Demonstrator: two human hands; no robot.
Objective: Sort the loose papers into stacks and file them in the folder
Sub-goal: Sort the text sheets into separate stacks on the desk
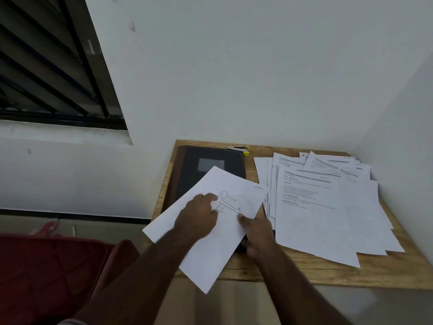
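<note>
The sheet with the drawing [218,207] is showing a handwritten "90" beside the sketched figure. Its corner note and the print on the loose papers [311,195] are staying too blurred to read.

A single head-worn wide-angle view looks forward and steeply down from close above a small wooden table [304,266] set in a wall corner. The two forearms reach in from the bottom edge, and a louvred window [46,66] fills the upper left

Sheet [210,231]: white, black line drawing of a figure; papers [328,207]: white, grey and black printed text; folder [187,174]: black, brown spine, grey label; table [304,268]: light wood grain; stapler [241,150]: yellow and black; chair [46,277]: dark red; wall [234,66]: white.
</note>
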